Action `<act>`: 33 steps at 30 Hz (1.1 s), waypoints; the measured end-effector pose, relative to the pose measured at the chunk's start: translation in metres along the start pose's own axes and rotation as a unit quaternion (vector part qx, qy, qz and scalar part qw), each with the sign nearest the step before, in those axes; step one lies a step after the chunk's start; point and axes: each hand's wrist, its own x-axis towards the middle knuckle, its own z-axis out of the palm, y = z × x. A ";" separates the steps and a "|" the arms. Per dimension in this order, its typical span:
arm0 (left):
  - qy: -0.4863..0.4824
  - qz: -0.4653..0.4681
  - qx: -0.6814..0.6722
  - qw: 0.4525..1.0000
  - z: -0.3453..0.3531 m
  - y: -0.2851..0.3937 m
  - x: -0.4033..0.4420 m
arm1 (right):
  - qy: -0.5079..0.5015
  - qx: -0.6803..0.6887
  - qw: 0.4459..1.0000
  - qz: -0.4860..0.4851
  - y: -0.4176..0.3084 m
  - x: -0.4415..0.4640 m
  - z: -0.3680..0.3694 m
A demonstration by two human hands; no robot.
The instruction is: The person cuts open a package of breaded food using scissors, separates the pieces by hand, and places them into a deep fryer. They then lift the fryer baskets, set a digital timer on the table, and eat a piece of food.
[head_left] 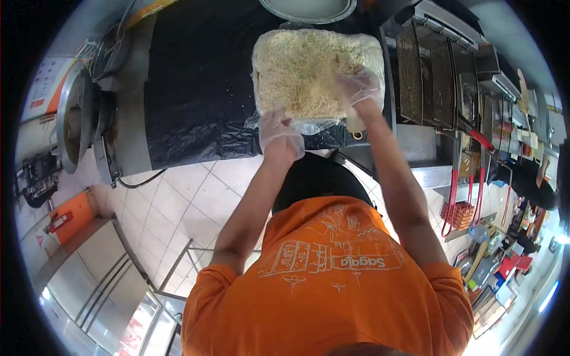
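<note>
A wide tray lined with clear plastic [259,89] holds a layer of pale yellow crumbs [303,68]. My left hand [279,132], in a clear plastic glove, rests at the tray's near left edge, its fingers bent over the rim and plastic. Over the right part of the crumbs is my right hand [359,88], also gloved and blurred by motion; its fingers cannot be made out clearly. A small pale roll-shaped object [355,126] lies below the tray's near right edge.
Black plastic sheeting [196,83] covers the table. A round metal bowl [309,7] stands beyond the tray. Wire fryer baskets [430,74] with red handles are on the right. A round metal device [74,115] stands at left. Another person [531,181] is at far right.
</note>
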 end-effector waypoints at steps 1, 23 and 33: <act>-0.065 0.155 0.100 0.981 0.004 0.007 0.007 | -0.035 0.181 0.980 -0.074 0.023 0.012 -0.008; -0.152 0.390 0.872 0.253 0.196 0.142 0.063 | -0.279 -0.188 0.940 -0.064 -0.057 0.137 -0.066; -0.271 0.383 0.729 0.499 0.187 0.147 0.086 | -0.218 -0.171 0.947 -0.165 -0.070 0.138 -0.068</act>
